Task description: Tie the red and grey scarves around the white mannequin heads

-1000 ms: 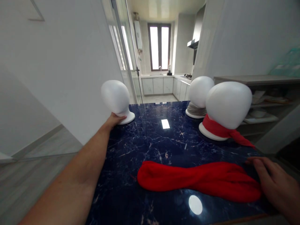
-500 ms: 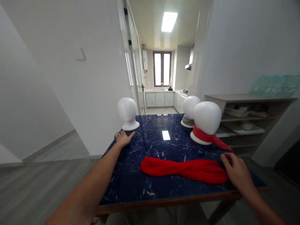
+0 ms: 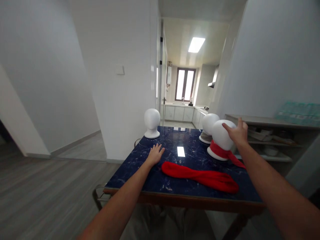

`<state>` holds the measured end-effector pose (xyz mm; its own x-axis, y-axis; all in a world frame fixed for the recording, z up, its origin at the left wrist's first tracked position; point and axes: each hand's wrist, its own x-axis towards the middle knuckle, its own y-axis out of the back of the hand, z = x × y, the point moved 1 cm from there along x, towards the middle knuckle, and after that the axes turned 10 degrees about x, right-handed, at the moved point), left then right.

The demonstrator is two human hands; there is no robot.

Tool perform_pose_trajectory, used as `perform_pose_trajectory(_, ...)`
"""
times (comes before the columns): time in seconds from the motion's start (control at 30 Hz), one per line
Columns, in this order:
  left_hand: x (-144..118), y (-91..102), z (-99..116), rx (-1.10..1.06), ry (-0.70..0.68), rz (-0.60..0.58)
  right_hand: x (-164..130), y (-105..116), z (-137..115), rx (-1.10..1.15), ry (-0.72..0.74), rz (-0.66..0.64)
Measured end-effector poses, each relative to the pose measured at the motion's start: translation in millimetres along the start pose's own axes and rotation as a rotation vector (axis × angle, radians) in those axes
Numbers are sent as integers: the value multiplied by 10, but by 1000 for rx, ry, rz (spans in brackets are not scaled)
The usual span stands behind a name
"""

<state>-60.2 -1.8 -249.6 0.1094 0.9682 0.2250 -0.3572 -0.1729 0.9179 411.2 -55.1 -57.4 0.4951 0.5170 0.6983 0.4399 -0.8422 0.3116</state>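
Observation:
A long red scarf (image 3: 200, 175) lies across the dark blue marble table (image 3: 172, 146). My left hand (image 3: 155, 155) rests flat on the table, fingers spread, just left of the scarf's end. My right hand (image 3: 237, 132) is laid on the top of the near white mannequin head (image 3: 221, 136), which wears a red scarf (image 3: 225, 154) at its neck. Behind it a second white head (image 3: 208, 123) stands with a grey scarf (image 3: 204, 136). A bare white head (image 3: 151, 122) stands at the table's far left corner.
A white wall corner (image 3: 125, 100) stands beside the table's left side. Open shelves (image 3: 270, 136) run along the right wall. A kitchen with cabinets (image 3: 178, 112) lies beyond the table. A chair's metal frame (image 3: 98, 196) shows at the near left corner. Grey wood floor spreads left.
The view has pulled back from the table. My left hand left the bare head's base and now lies flat by the scarf. My right hand rose from the scarf's right end onto the red-scarfed head.

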Motion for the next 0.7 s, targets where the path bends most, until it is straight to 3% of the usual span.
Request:
perform_pose_trajectory(0.1,-49,44,23,9,-92,32,137,-172,-160,-122,-104,-200)
perform_pose_trajectory(0.2,-98,69,65,41,-140,55,78,-237,-120,-285,-101,-310)
perform_pose_trajectory(0.3,-159,75,119,92,-175,85,-21,-235,-55,-365,-49,-280)
perform_pose_trajectory(0.47,-244,95,174,103,-213,116,-104,-263,-128,-293,14,-211)
perform_pose_trajectory(0.57,-266,114,181,76,-217,113,-161,-338,-312,-271,82,-170)
perform_pose_trajectory(0.7,-269,123,182,55,-226,108,-310,-524,-735,-214,161,-199)
